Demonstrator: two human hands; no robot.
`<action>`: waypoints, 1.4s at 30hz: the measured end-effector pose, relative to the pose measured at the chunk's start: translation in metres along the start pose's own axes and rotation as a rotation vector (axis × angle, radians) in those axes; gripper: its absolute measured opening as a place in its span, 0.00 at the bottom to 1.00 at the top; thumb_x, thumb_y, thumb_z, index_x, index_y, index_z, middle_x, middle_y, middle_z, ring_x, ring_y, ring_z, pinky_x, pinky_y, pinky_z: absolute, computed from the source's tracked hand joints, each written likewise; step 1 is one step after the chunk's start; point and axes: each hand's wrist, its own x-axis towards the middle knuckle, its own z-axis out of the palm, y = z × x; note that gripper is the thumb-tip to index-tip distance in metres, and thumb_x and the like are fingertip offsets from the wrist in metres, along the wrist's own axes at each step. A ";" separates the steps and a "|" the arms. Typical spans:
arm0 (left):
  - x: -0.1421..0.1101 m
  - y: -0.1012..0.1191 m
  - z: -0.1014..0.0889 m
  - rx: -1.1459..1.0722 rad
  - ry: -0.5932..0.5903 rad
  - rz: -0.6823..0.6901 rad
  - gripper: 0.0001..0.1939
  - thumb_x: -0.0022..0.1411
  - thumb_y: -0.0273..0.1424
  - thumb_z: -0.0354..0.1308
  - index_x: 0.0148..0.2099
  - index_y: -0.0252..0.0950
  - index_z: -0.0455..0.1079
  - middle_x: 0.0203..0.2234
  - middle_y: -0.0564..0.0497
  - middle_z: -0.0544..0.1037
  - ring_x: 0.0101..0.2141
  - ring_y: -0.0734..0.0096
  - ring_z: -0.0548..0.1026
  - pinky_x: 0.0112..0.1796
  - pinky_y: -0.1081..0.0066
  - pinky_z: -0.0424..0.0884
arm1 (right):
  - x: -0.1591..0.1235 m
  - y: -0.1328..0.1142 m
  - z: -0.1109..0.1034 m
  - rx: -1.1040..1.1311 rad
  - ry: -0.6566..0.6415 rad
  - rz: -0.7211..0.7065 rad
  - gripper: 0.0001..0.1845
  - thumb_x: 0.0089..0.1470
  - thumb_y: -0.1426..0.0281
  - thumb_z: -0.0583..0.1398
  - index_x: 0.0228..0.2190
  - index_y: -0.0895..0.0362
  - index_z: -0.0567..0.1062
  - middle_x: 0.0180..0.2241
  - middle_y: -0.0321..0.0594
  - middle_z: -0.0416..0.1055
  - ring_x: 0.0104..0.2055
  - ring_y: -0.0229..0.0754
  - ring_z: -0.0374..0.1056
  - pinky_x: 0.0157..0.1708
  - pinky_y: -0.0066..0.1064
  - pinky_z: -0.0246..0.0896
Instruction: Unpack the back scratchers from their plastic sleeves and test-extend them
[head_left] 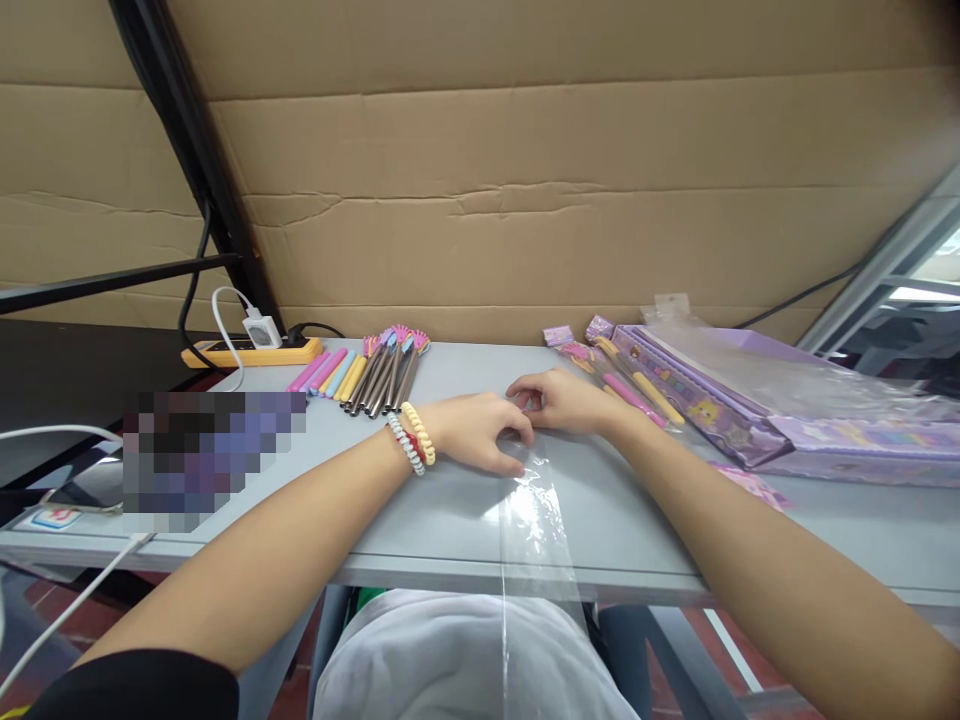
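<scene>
A long clear plastic bag lies on the grey table and hangs over its front edge towards my lap. My left hand, with beaded bracelets at the wrist, is curled at the bag's upper end, thumb against the film. Close beside it, my right hand has its fingers bent together near the same end; whatever is between them is hidden. Behind my left hand lie several dark metallic sticks with colourful hand-shaped tops. Pink, blue and yellow tubes lie to their left.
At right stands an open purple box with clear film over it. Filled clear packs lie beside it. On the left are a yellow power strip, a charger, white cables and a pixelated object. Cardboard stands behind.
</scene>
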 end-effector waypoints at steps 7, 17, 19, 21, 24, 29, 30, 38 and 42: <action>0.003 0.002 0.001 0.042 0.076 0.001 0.14 0.57 0.37 0.59 0.43 0.36 0.75 0.36 0.48 0.79 0.36 0.66 0.74 0.38 0.69 0.68 | 0.000 0.001 0.001 -0.040 0.097 -0.035 0.15 0.46 0.74 0.56 0.37 0.56 0.77 0.29 0.38 0.77 0.31 0.40 0.70 0.32 0.28 0.61; 0.002 -0.005 0.000 0.223 0.463 -0.286 0.19 0.58 0.33 0.54 0.52 0.32 0.67 0.44 0.43 0.77 0.43 0.58 0.75 0.42 0.62 0.70 | 0.002 0.006 0.007 0.355 0.324 -0.099 0.13 0.42 0.72 0.55 0.32 0.58 0.75 0.22 0.35 0.69 0.25 0.37 0.64 0.28 0.30 0.60; 0.003 -0.005 0.001 0.232 0.451 -0.308 0.18 0.58 0.30 0.53 0.52 0.33 0.67 0.39 0.45 0.79 0.40 0.59 0.76 0.39 0.63 0.71 | 0.004 0.006 0.008 0.426 0.329 -0.097 0.12 0.42 0.71 0.56 0.32 0.58 0.75 0.23 0.36 0.69 0.25 0.38 0.65 0.28 0.30 0.61; 0.004 -0.005 0.001 0.245 0.478 -0.334 0.16 0.59 0.27 0.51 0.49 0.34 0.69 0.36 0.46 0.79 0.37 0.61 0.77 0.37 0.65 0.70 | 0.004 0.006 0.008 0.488 0.336 -0.088 0.13 0.43 0.70 0.57 0.34 0.58 0.74 0.24 0.37 0.71 0.27 0.38 0.65 0.30 0.31 0.62; 0.005 -0.003 -0.001 0.253 0.530 -0.359 0.14 0.61 0.26 0.48 0.45 0.36 0.72 0.35 0.47 0.80 0.36 0.63 0.77 0.36 0.66 0.70 | 0.003 0.003 0.007 0.541 0.342 -0.073 0.17 0.45 0.67 0.60 0.39 0.59 0.73 0.27 0.38 0.73 0.29 0.39 0.67 0.32 0.32 0.63; 0.006 -0.004 -0.002 0.235 0.552 -0.419 0.13 0.61 0.26 0.48 0.46 0.35 0.70 0.32 0.46 0.80 0.35 0.62 0.77 0.34 0.67 0.68 | -0.001 -0.001 0.005 0.450 0.277 -0.109 0.23 0.43 0.64 0.64 0.42 0.58 0.71 0.33 0.41 0.74 0.31 0.39 0.68 0.29 0.31 0.61; 0.005 -0.004 -0.002 0.233 0.557 -0.424 0.13 0.61 0.26 0.48 0.46 0.35 0.69 0.31 0.47 0.79 0.34 0.62 0.77 0.33 0.67 0.68 | 0.000 -0.002 0.005 0.433 0.288 -0.112 0.21 0.43 0.65 0.64 0.41 0.57 0.70 0.32 0.40 0.74 0.30 0.39 0.67 0.28 0.31 0.60; 0.004 0.001 -0.004 0.136 0.549 -0.443 0.10 0.59 0.31 0.52 0.44 0.36 0.59 0.25 0.51 0.74 0.26 0.65 0.73 0.28 0.68 0.63 | 0.005 0.005 0.008 0.635 0.456 -0.128 0.16 0.45 0.67 0.60 0.35 0.54 0.60 0.20 0.28 0.65 0.21 0.34 0.59 0.23 0.28 0.53; 0.005 -0.001 -0.002 0.194 0.510 -0.304 0.05 0.60 0.28 0.49 0.40 0.36 0.62 0.29 0.49 0.74 0.30 0.65 0.72 0.31 0.67 0.65 | 0.006 0.007 0.007 0.793 0.405 -0.117 0.16 0.46 0.69 0.59 0.31 0.52 0.54 0.19 0.27 0.65 0.18 0.33 0.56 0.20 0.27 0.51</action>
